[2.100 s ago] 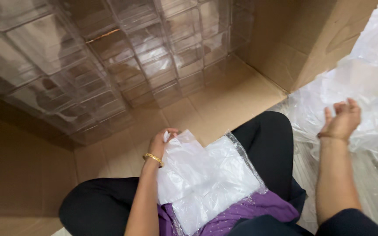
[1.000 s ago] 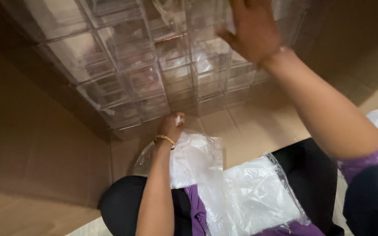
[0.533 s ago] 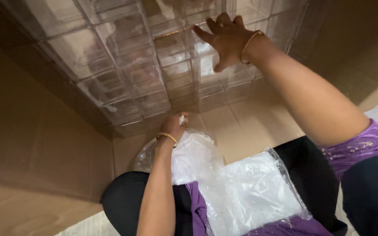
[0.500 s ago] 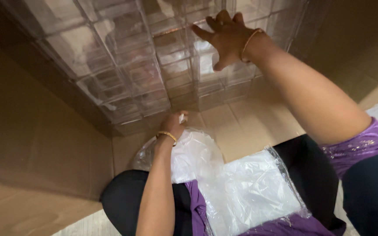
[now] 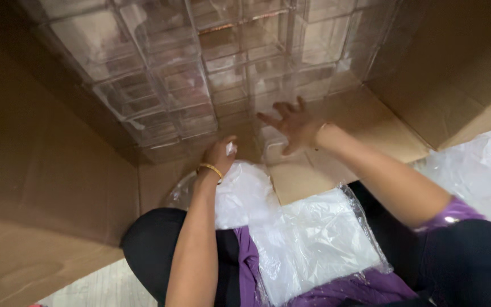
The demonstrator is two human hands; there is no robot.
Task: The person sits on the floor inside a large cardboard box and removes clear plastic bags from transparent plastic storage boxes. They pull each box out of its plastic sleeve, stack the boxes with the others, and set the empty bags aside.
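Our left hand (image 5: 220, 156) is pinching the top edge of the plastic bag (image 5: 291, 239) lying across our lap, while our right hand (image 5: 292, 122), fingers spread and holding nothing, hovers by the stack of clear boxes (image 5: 200, 68) in the cardboard carton (image 5: 41, 170).

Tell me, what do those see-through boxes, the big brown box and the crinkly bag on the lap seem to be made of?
Stacked boxes: probably hard clear plastic, glossy; the brown wall shows through them.
Big box: corrugated cardboard by its look, matt brown with folded flaps.
Bag: thin plastic film, shiny and wrinkled, something white inside.
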